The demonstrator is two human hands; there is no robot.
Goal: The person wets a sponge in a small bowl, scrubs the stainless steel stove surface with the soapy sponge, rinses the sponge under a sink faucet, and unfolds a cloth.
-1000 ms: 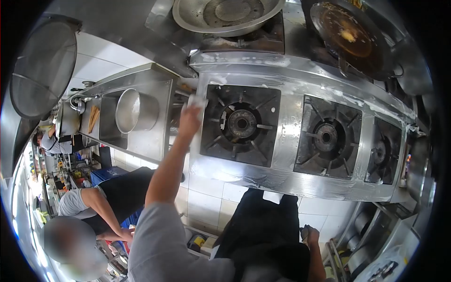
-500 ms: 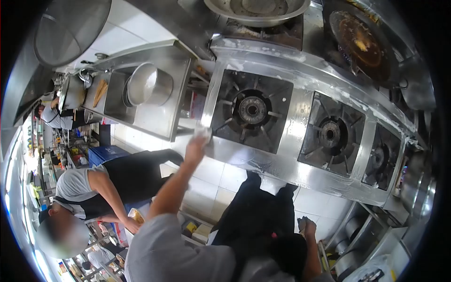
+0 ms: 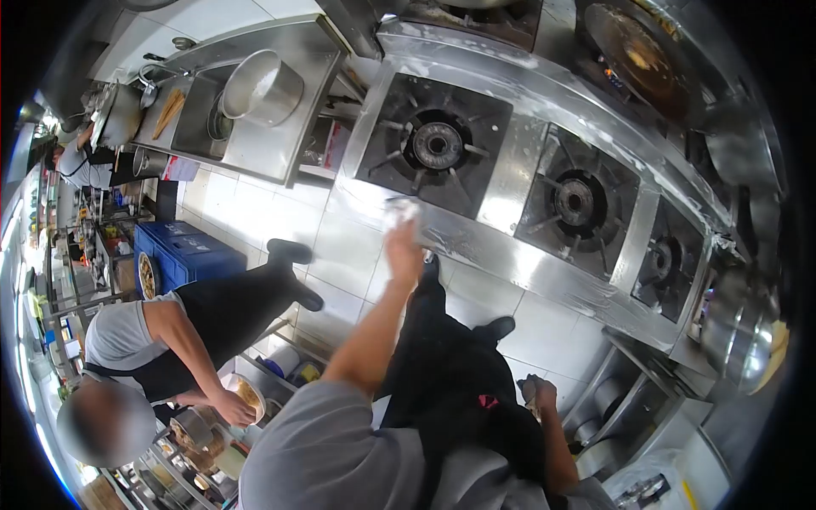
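My left hand [image 3: 403, 249] reaches out over the front edge of the steel stove [image 3: 463, 234]. Its fingers are closed on a whitish cloth [image 3: 401, 211], somewhat blurred, pressed against the steel near the left front corner. White suds streak the metal around the burners. Lower down at my right side, my right hand [image 3: 544, 398] is closed around a dark grey, crumpled cloth-like thing [image 3: 529, 388], held away from the stove. The nearest burner [image 3: 436, 146] to my left hand has a black grate, with two more burners in a row to the right.
A large metal pot [image 3: 265, 89] stands on the steel sink counter [image 3: 255, 144] at upper left. A co-worker [image 3: 144, 340] at left holds a food container [image 3: 249, 395]. Behind them is a blue bin [image 3: 191, 255]. A dark wok [image 3: 633, 55] sits at upper right.
My left hand has moved rightward along the stove's front edge with the white cloth. The view has shifted, so the stove appears higher and more of the floor shows.
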